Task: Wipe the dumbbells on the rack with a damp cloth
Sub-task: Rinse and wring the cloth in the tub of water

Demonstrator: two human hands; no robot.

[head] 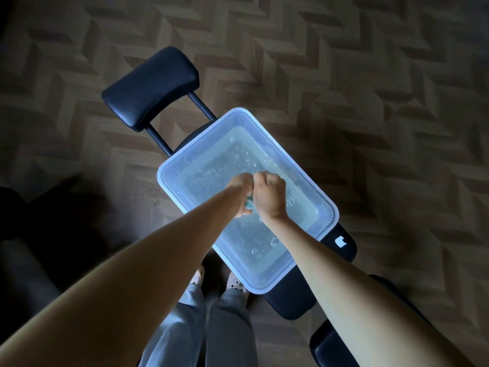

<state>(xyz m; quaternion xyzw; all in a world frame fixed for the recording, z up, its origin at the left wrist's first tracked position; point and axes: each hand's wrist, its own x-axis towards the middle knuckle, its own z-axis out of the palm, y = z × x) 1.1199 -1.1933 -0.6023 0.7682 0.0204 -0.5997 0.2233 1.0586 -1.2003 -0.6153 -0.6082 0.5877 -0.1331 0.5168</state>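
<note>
A translucent plastic tub (169, 178) holding bubbly water sits on a black padded bench. Above the water, my left hand (239, 185) and my right hand (270, 196) are pressed together, both gripping a small teal cloth (249, 206). Only a sliver of the cloth shows between the hands; the rest is hidden inside the fists. No dumbbells or rack appear in the head view.
The black bench (291, 300) runs diagonally, with a padded headrest (150, 86) on metal bars at the far end. Another black pad (330, 348) lies at the lower right. Wooden herringbone floor (370, 102) surrounds it. My feet (232, 283) stand beside the tub's near corner.
</note>
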